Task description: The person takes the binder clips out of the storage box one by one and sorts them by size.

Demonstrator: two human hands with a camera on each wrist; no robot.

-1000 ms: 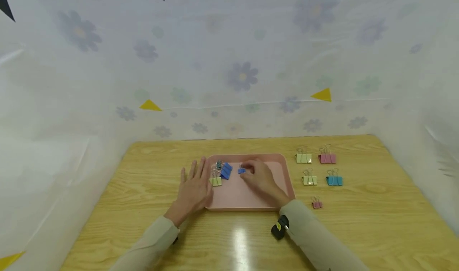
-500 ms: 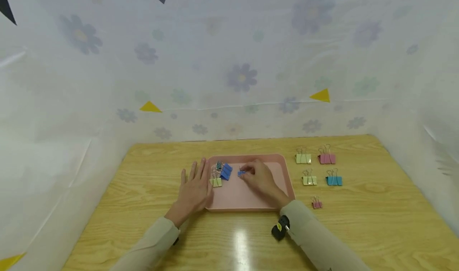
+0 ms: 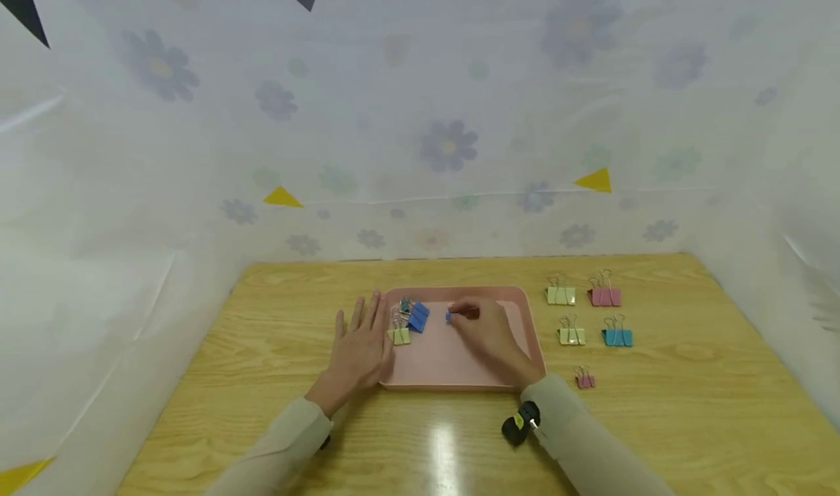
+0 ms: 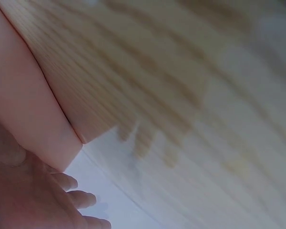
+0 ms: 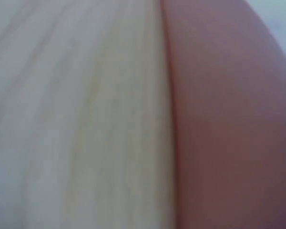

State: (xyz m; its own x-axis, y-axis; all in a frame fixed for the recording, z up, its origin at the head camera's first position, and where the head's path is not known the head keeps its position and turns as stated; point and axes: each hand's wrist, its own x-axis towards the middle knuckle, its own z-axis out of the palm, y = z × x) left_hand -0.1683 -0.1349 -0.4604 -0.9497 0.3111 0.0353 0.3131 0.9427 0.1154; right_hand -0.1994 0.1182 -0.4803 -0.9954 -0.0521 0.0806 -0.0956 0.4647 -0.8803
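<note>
Over the pink tray (image 3: 440, 365), my right hand (image 3: 488, 332) pinches a small blue binder clip (image 3: 449, 318) between thumb and fingers; the fingers cover part of it. My left hand (image 3: 357, 346) rests with straight fingers along the tray's left edge; the left wrist view shows its fingers (image 4: 81, 199) beside the tray wall. In the tray's left part lie a larger blue binder clip (image 3: 418, 317), a pale yellow binder clip (image 3: 399, 336) and a dark teal one (image 3: 405, 306), close together. The right wrist view shows only blurred tray wall and table.
Right of the tray, binder clips stand on the wooden table (image 3: 262, 335): two pale yellow ones, the rear (image 3: 561, 295) and the front (image 3: 572, 335), a large pink one (image 3: 605, 296), a teal one (image 3: 618, 337) and a small pink one (image 3: 585, 381). A flowered sheet (image 3: 367, 138) hangs behind.
The small blue clip has turned in my right fingers, and less of it shows now. My left hand stays at the tray's edge. The whole head view has shifted slightly.
</note>
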